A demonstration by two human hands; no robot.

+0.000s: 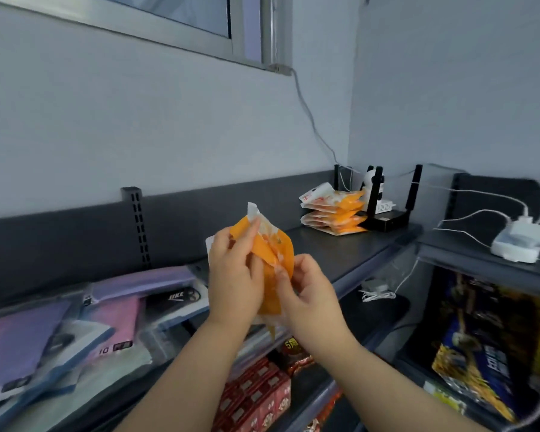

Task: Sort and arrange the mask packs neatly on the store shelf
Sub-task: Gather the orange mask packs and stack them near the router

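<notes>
Your left hand and right hand both have a grip on a bunch of orange mask packs, held in the air over the shelf. The packs look slippery and are fanned out. If your fingers loosen, one could slide out and fall toward the red boxes below. The stack at the back looks uneven, so crooked packs on top may tip it. It sits just beside the router, which a bump could knock.
</notes>
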